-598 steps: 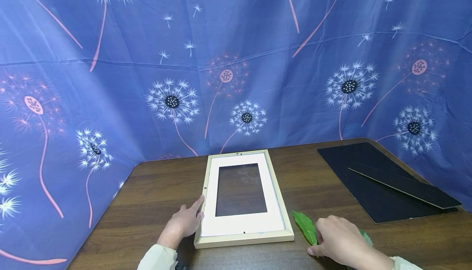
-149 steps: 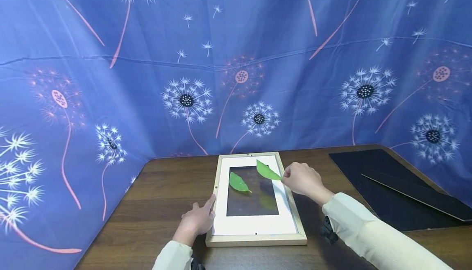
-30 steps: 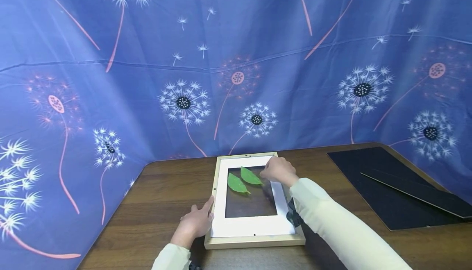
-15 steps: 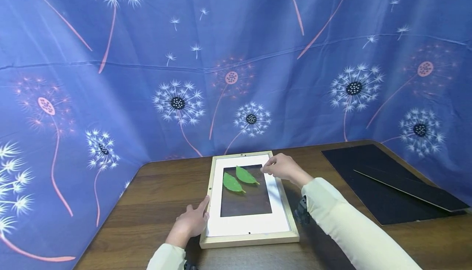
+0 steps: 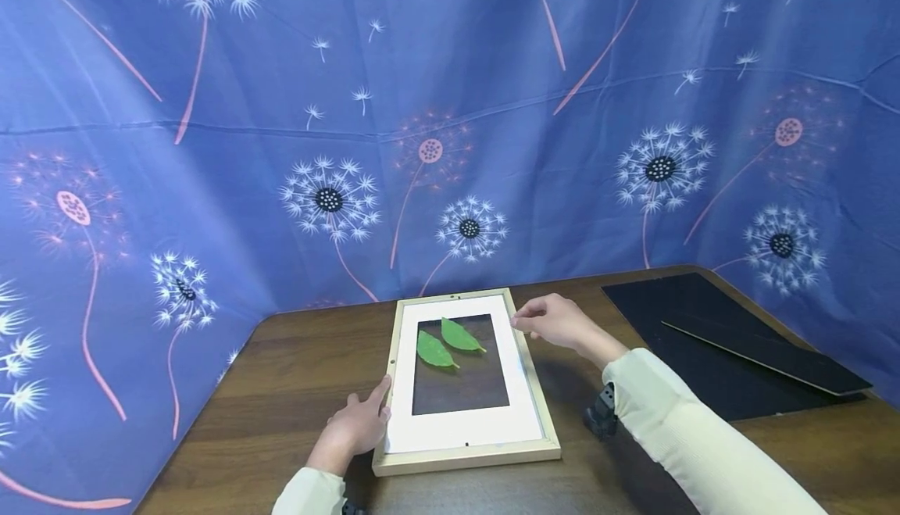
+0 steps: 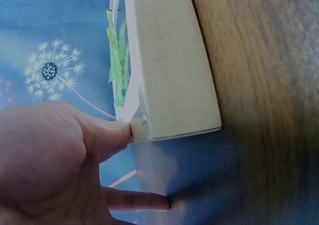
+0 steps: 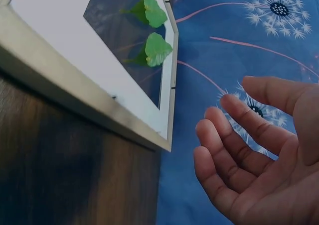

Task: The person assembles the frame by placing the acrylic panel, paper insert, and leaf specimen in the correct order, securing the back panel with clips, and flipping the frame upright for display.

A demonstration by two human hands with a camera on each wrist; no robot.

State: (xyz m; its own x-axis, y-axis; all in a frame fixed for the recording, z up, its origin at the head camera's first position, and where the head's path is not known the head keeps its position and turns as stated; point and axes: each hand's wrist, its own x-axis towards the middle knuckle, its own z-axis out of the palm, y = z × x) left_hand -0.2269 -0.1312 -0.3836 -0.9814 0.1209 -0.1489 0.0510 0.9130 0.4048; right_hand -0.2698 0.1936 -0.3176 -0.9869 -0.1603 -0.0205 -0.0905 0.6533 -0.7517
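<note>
A light wooden picture frame [image 5: 467,460] with a white mat [image 5: 457,430] lies flat on the table, its dark window showing in the middle. Two green leaves, a left leaf [image 5: 435,349] and a right leaf [image 5: 460,335], lie side by side in the window's upper part, stems toward the lower right. My left hand [image 5: 355,425] rests at the frame's left side, index finger extended along it; the thumb touches its edge in the left wrist view. Above the frame's right edge hovers my right hand [image 5: 558,321], fingers loosely bent and holding nothing, as the right wrist view [image 7: 249,150] confirms.
On the right of the wooden table [image 5: 281,390] lies a black backing board [image 5: 654,296] with a raised flap [image 5: 766,351], likely its stand. A blue dandelion-print cloth [image 5: 562,148] hangs behind and to the left.
My right hand brought the second leaf in from the right, laid it beside the first, let go and drew back to the right. The left hand stays at the frame's left side.
</note>
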